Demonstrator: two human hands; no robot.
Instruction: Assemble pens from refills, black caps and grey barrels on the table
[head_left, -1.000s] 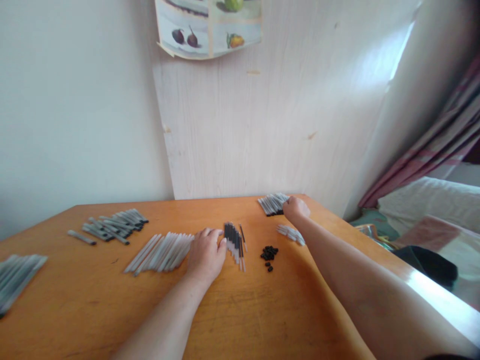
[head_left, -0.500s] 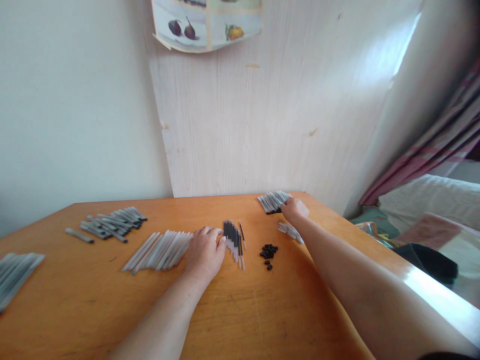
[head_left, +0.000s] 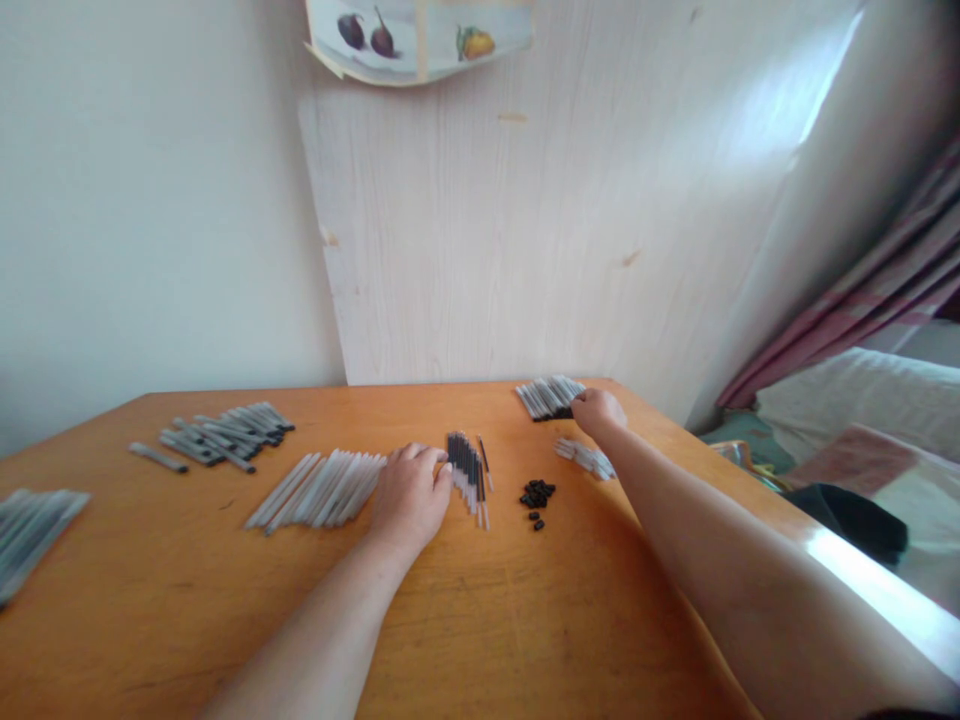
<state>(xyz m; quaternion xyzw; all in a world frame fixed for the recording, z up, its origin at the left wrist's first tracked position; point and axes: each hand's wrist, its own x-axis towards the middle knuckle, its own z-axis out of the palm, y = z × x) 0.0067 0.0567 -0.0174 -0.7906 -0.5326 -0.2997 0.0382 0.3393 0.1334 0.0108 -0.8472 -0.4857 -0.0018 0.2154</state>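
My left hand lies palm down on the table, fingers stretched out. It is between a row of whitish, see-through pen barrels and a bunch of black ink refills, its fingertips close to both. Farther off, my right hand is closed at the right end of a row of clear pen caps with black ends. Its fingertips are mostly hidden, so what they pinch does not show. Just nearer than that hand lie small whitish pen tips. Small black plugs sit in a heap.
Clear tubes with black ends are piled at the back left of the wooden table. More clear tubes lie at the left edge. A wall stands behind; a dark bag-like object is beyond the right edge.
The view has tilted slightly, so the table sits a little higher. My right hand has shifted slightly right at the pen caps, showing more of the pen tips. My left hand stays in place.
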